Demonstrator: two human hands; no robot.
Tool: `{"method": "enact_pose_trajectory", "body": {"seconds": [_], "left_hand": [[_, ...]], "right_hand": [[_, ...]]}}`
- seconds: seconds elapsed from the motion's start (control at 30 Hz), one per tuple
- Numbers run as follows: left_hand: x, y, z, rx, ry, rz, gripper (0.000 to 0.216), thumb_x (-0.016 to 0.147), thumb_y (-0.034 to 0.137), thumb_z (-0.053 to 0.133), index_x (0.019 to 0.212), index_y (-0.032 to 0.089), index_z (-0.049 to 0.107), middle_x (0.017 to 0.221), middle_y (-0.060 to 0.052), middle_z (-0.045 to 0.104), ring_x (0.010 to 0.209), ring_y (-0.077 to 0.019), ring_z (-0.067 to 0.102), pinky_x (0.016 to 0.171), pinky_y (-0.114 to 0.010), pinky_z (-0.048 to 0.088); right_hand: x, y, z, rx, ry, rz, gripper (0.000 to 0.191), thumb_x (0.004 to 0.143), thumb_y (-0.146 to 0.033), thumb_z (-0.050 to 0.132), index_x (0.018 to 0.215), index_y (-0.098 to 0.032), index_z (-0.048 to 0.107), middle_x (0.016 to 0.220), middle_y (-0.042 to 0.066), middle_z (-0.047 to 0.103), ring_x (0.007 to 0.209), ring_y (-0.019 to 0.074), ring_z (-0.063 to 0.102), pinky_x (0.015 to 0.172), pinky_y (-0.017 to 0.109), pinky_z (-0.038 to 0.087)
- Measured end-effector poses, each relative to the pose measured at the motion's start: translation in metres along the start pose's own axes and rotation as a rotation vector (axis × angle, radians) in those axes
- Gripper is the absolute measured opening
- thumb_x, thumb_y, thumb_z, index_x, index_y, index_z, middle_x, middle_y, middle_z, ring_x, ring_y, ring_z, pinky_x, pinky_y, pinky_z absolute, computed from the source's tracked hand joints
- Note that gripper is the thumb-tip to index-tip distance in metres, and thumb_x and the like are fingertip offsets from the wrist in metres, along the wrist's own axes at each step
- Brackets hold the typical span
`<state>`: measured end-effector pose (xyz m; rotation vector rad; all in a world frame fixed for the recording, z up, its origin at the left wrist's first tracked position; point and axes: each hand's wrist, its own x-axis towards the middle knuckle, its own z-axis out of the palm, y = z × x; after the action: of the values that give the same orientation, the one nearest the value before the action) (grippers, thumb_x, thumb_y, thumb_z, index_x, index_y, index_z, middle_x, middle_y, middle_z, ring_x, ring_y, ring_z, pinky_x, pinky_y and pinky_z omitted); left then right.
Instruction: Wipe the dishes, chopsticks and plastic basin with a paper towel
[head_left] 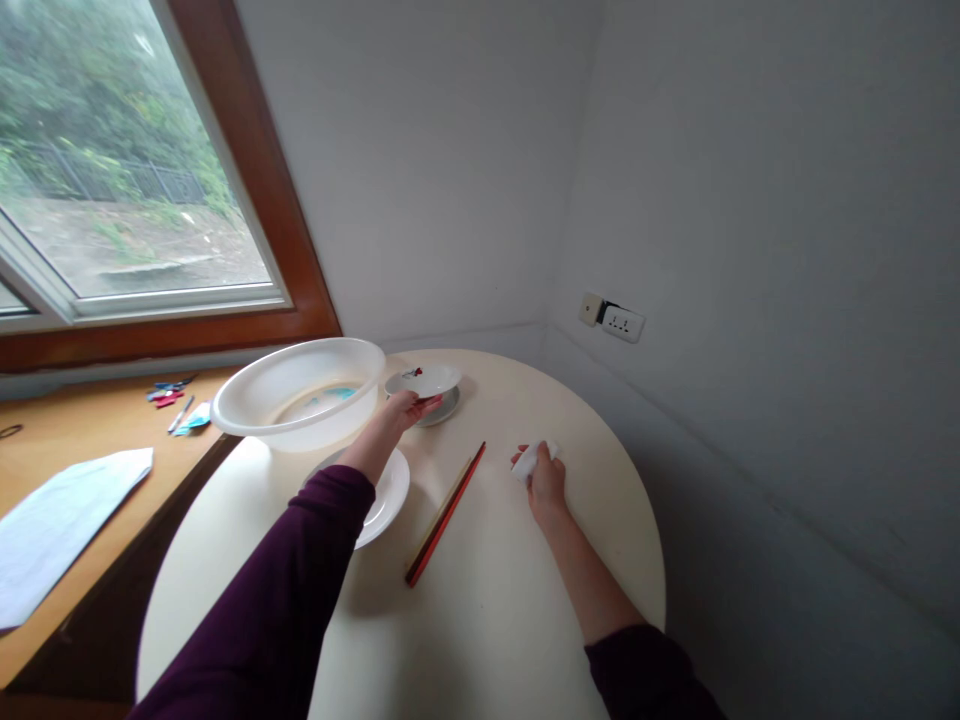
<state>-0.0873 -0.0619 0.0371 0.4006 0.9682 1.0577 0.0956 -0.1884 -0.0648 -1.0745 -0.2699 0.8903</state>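
My left hand (412,408) grips the near edge of a white dish (439,378) with a red floral mark inside. The dish is tilted a little and sits over another dish (448,408), which it mostly hides; whether the two touch I cannot tell. In my right hand (549,482), closed above the right half of the table, is a crumpled white tissue or cloth (531,461). Red and pale chopsticks (448,510) lie side by side between my arms. Under my left forearm a white plate (391,500) is partly covered.
A large translucent basin (300,436) stands at the round table's (480,640) back left. On the wooden desk (112,425) are a folded pale cloth (71,520), a pen (180,413) and small packets. Walls close in behind and at right, with a socket (623,323).
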Motion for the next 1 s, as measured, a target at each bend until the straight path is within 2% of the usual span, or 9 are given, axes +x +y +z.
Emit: {"method": "enact_pose_trajectory", "body": {"seconds": [0.3, 0.43, 0.8, 1.0], "left_hand": [[-0.004, 0.000, -0.008, -0.024, -0.007, 0.008, 0.061, 0.074, -0.006, 0.036, 0.132, 0.011, 0.035, 0.112, -0.021, 0.059, 0.100, -0.0318, 0.061, 0.060, -0.035, 0.060], [-0.001, -0.002, -0.009, -0.010, 0.010, 0.000, 0.061, 0.074, -0.006, 0.037, 0.133, 0.008, 0.033, 0.113, -0.023, 0.058, 0.103, -0.0333, 0.060, 0.058, -0.033, 0.059], [0.004, -0.003, -0.012, 0.012, 0.038, -0.034, 0.057, 0.077, -0.003, 0.036, 0.133, 0.011, 0.034, 0.115, -0.023, 0.057, 0.096, -0.0309, 0.063, 0.057, -0.032, 0.059], [-0.002, 0.000, -0.015, 0.015, 0.038, -0.063, 0.054, 0.079, -0.003, 0.037, 0.131, 0.007, 0.033, 0.114, -0.025, 0.056, 0.093, -0.0313, 0.064, 0.057, -0.033, 0.059]], "right_hand": [[-0.002, -0.001, 0.000, -0.020, -0.008, 0.010, 0.034, 0.079, -0.042, 0.050, 0.063, -0.013, 0.058, 0.043, 0.002, 0.059, 0.038, 0.0115, 0.053, 0.039, 0.021, 0.038], [-0.002, -0.001, 0.000, -0.026, -0.013, 0.011, 0.035, 0.077, -0.044, 0.052, 0.063, -0.013, 0.058, 0.044, 0.002, 0.059, 0.039, 0.0121, 0.053, 0.039, 0.021, 0.038], [-0.002, 0.001, 0.000, -0.032, -0.006, -0.001, 0.035, 0.077, -0.044, 0.051, 0.062, -0.013, 0.059, 0.044, 0.002, 0.059, 0.039, 0.0121, 0.053, 0.040, 0.021, 0.038], [0.000, 0.002, 0.000, -0.033, -0.012, -0.002, 0.035, 0.077, -0.045, 0.051, 0.063, -0.013, 0.059, 0.044, 0.002, 0.059, 0.039, 0.0123, 0.054, 0.039, 0.021, 0.038]]}}
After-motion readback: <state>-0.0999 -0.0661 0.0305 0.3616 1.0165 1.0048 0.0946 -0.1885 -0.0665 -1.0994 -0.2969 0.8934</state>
